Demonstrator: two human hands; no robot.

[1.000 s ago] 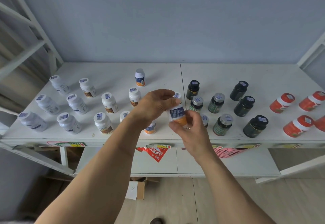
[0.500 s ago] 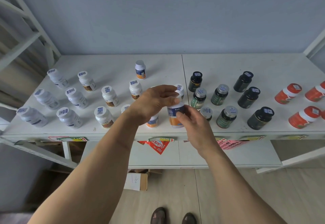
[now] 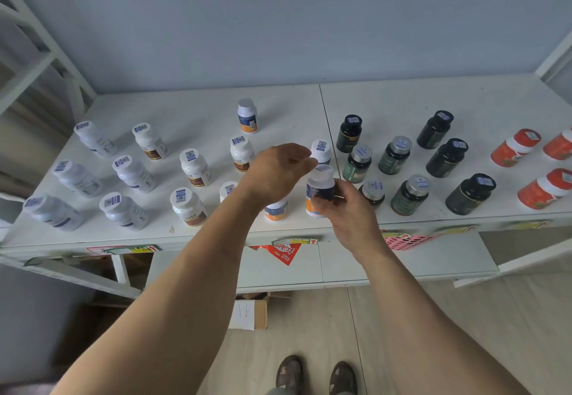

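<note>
- Step in hand, as I read it: setting one white bottle with a blue-and-orange label (image 3: 320,191) into its place among the rows on the counter (image 3: 198,109).
- Bottle position: upright, close to the counter's front edge, at 6 o'clock of the middle cluster. I cannot tell whether its base is down on the surface.
- Right hand (image 3: 346,212): wrapped round the bottle's body from the 4 o'clock side, fingers curled over the label and carrying it.
- Left hand (image 3: 277,171): at 10 o'clock of the cap (image 3: 323,173), fingers loosely curled toward its rim. I cannot tell whether they touch or pinch it.
- Neighbours:
  - a like-labelled bottle (image 3: 276,210) just beside at 9 o'clock, partly hidden by the left wrist
  - a white-capped bottle (image 3: 321,150) near at 12 o'clock
  - a silver-lidded dark jar (image 3: 373,193) near at 3 o'clock
- Doing it well, my judgement:
  - Bring the bottle straight down and keep it vertical.
  - Seat the base flat before the right hand loosens.
  - Line it up with the like-labelled bottle at 9 o'clock, and go no further toward 6 o'clock, where the edge is close.
  - Steady the cap lightly from above with the left fingertips.
  - Draw the right hand away toward 5 o'clock, so the knuckles stay off the dark jar.
</note>
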